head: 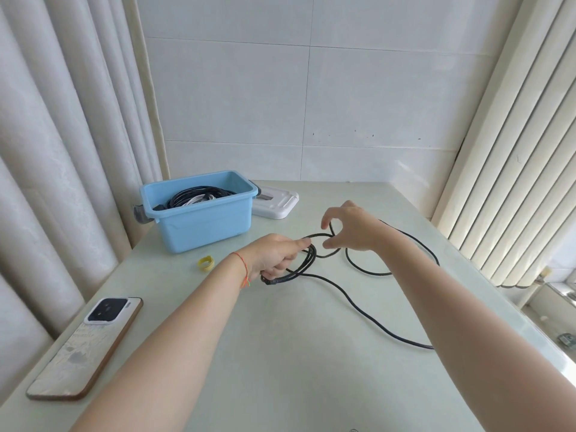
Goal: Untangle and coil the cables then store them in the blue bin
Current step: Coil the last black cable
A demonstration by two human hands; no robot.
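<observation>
Your left hand (274, 255) grips a small bundle of loops of the black cable (358, 302) just above the pale green table (280, 353), fingers curled round the strands and the thumb lying along the top, a thin red and orange string bracelet (243, 269) at the wrist. Your right hand (349, 227) hovers just beyond it with fingers spread and curved, the thumb and forefinger closing on the next loop where the cable crosses itself; whether they actually pinch it cannot be told. The rest of the cable trails loose across the table toward your right forearm.

At the far left of the table, the blue bin (202, 226) already holds coiled black and white cables (199, 198). A white lid (276, 204) lies flat just behind and to the right of the bin. A yellow strap (206, 263) lies curled between the bin and your left hand. A phone (87, 347) rests face down near the table's left edge.

The table stands in a corner of white wall tiles (311, 98), with pale curtains (46, 151) to the left and cream vertical blinds (514, 151) to the right. No writing or brand mark is legible.
</observation>
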